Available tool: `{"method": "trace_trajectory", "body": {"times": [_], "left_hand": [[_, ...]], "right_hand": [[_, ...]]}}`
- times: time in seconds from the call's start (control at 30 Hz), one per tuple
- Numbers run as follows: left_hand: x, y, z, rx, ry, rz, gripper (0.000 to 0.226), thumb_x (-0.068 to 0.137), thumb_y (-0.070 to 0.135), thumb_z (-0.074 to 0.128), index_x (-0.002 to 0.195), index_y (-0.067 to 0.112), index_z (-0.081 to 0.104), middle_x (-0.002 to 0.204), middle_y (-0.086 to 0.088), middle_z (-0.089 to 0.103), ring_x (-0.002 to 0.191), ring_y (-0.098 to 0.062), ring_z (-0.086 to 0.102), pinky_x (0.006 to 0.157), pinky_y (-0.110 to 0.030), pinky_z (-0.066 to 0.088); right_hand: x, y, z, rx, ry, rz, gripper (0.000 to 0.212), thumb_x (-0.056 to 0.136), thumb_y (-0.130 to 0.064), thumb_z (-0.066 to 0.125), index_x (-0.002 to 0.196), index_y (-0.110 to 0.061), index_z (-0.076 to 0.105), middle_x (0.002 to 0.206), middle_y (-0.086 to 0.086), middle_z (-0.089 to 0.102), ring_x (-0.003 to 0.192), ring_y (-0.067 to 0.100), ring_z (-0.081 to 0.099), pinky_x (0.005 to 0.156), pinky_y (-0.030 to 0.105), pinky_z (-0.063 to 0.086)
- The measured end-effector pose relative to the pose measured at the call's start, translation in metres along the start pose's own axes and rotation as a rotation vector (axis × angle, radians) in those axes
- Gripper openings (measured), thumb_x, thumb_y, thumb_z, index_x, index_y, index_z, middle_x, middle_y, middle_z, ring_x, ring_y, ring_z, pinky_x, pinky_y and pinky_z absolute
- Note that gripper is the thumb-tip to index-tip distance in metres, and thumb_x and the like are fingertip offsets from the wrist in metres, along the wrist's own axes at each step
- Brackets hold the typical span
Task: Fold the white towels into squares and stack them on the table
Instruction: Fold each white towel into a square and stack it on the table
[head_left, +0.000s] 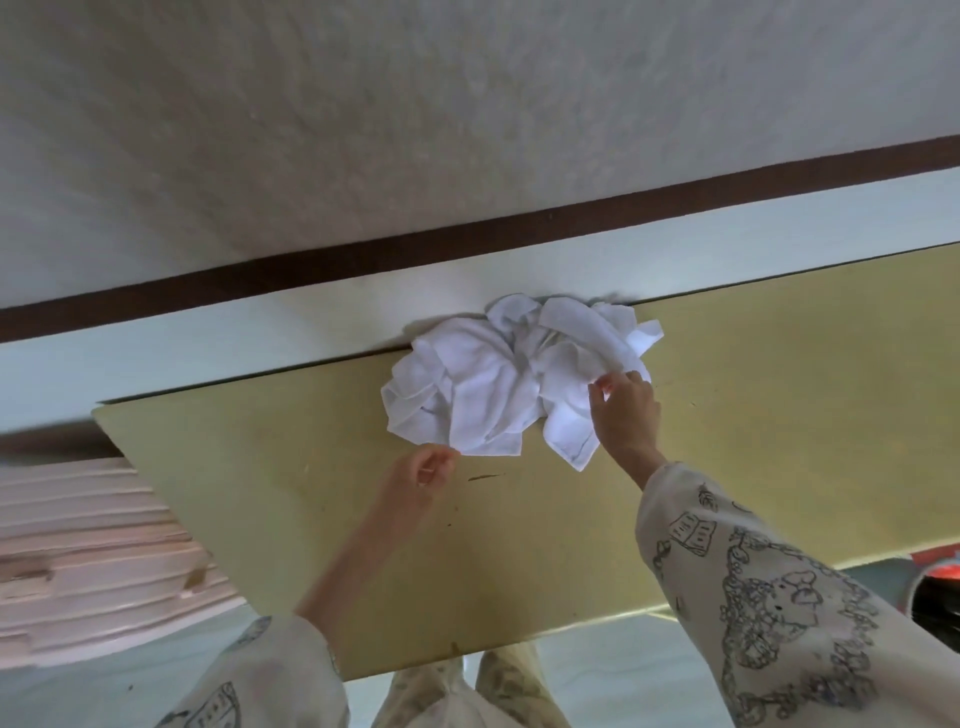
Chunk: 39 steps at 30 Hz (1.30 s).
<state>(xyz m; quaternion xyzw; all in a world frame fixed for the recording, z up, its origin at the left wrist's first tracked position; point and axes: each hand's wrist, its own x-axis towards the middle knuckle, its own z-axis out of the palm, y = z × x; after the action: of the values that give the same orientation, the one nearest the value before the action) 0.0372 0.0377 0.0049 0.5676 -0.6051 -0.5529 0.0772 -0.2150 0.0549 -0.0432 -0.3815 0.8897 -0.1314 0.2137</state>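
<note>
A crumpled heap of white towels (498, 379) lies at the far edge of a yellow-green table (753, 415), against the wall. My right hand (626, 410) reaches onto the right side of the heap, and its fingers pinch a fold of towel there. My left hand (423, 473) sits just below the heap's lower left corner, its fingers curled at the hem of a towel; the blur hides whether it grips the cloth.
A white textured wall (415, 130) with a dark brown band (467, 244) rises behind the table. A stack of pinkish boards (88, 556) lies left of the table. A dark and red object (935, 582) shows at the right edge.
</note>
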Motion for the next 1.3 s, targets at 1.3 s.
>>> {"method": "trace_trajectory", "body": {"times": [1.3], "left_hand": [[-0.054,0.156,-0.088,0.315,0.059,0.529,0.016,0.090,0.009,0.047,0.087,0.018,0.060,0.080,0.005,0.059,0.076,-0.016,0.054,0.061,-0.018,0.038]], "right_hand": [[-0.114,-0.141,-0.196,0.443,-0.180,-0.378,0.014,0.085,-0.025,0.064,0.075,-0.017,0.067,0.070,-0.007,0.061,0.064,0.005,0.052,0.058,0.016,0.039]]}}
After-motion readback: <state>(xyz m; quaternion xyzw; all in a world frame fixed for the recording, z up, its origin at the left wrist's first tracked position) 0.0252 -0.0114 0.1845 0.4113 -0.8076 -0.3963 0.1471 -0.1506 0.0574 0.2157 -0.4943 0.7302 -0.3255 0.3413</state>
